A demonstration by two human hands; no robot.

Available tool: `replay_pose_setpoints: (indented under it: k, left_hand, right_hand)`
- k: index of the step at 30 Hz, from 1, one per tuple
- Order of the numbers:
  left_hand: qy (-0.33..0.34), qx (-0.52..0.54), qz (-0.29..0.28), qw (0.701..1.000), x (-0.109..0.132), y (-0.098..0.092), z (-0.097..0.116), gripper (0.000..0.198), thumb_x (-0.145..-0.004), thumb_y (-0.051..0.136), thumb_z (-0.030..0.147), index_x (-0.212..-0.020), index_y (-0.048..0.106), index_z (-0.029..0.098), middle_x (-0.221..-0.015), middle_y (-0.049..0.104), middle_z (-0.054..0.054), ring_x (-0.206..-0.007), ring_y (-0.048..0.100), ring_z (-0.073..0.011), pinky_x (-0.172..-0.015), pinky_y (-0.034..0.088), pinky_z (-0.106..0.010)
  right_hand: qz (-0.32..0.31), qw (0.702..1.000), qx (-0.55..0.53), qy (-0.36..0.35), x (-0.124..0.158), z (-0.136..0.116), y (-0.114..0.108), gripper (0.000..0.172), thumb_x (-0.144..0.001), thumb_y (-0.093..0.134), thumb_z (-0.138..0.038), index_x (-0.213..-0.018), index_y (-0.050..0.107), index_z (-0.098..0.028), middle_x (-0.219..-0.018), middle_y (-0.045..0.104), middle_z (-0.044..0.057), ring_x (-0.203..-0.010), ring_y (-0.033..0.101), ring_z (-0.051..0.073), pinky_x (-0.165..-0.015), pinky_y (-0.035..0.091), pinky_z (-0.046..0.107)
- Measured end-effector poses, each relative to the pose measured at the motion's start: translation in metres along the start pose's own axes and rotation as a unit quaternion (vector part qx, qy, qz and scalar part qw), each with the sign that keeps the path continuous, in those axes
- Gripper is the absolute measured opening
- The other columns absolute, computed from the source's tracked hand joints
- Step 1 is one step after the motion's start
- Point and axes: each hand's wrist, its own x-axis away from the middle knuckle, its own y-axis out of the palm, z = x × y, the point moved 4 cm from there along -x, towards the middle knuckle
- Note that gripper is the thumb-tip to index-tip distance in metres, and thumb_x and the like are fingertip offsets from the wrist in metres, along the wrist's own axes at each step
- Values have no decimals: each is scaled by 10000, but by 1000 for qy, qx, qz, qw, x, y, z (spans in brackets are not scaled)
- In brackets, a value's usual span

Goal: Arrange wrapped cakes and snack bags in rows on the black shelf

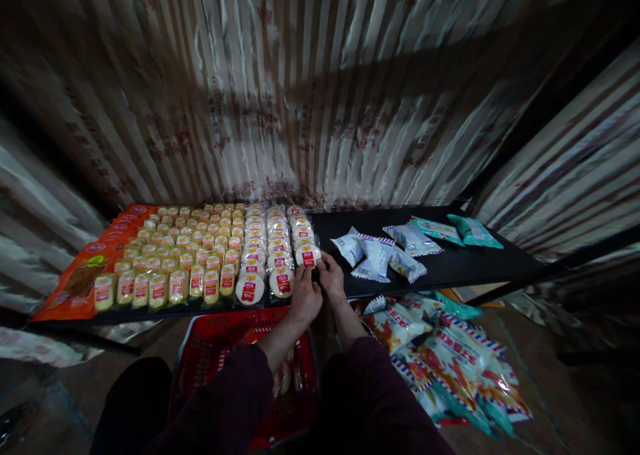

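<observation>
Both my hands meet at the front edge of a black shelf (465,268). My left hand (305,296) and my right hand (331,275) are curled, fingers closed on a round white wrapped cake (307,255) with a red label, the nearest one of its row. Rows of the same round cakes (260,248) and smaller yellow wrapped cakes (185,255) fill the shelf's left half. My dark sleeves (235,395) reach up from below.
Orange snack bags (85,275) lie at the shelf's left end. White-blue packets (373,255) and teal packets (457,231) lie to the right. A red basket (215,348) stands below my arms, a pile of large bags (450,361) beside it. Striped wrapped goods (300,95) rise behind.
</observation>
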Motion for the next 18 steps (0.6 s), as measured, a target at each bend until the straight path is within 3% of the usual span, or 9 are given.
replay_pose_setpoints:
  k: [6, 13, 18]
  left_hand:
    - [12, -27, -19, 999, -2, 2, 4, 618, -669, 497, 21, -1286, 526, 52, -1410, 435, -218, -1356, 352, -315, -1152, 260, -432]
    - [-12, -98, -69, 993, -5, 1, 15, 661, -694, 464, 27, -1354, 443, 29, -1454, 389, -193, -1389, 302, -266, -1173, 219, -384]
    - [-22, -139, -90, 986, -6, -1, 20, 655, -719, 444, 34, -1373, 414, 22, -1470, 367, -189, -1399, 286, -244, -1178, 210, -367]
  right_hand:
    - [14, 991, 122, -60, 0, -8, 0, 307, -731, 555, -347, -932, 728, -191, -1019, 686, 107, -984, 577, 262, -970, 397, 432]
    - [-31, 975, 217, -46, -5, -7, 5, 434, -794, 521, -319, -1181, 626, -152, -1182, 648, 116, -1090, 572, 246, -1003, 399, 396]
    - [-46, 956, 286, -48, -5, -8, 7, 446, -837, 482, -316, -1232, 586, -138, -1233, 625, 125, -1124, 561, 244, -998, 406, 378]
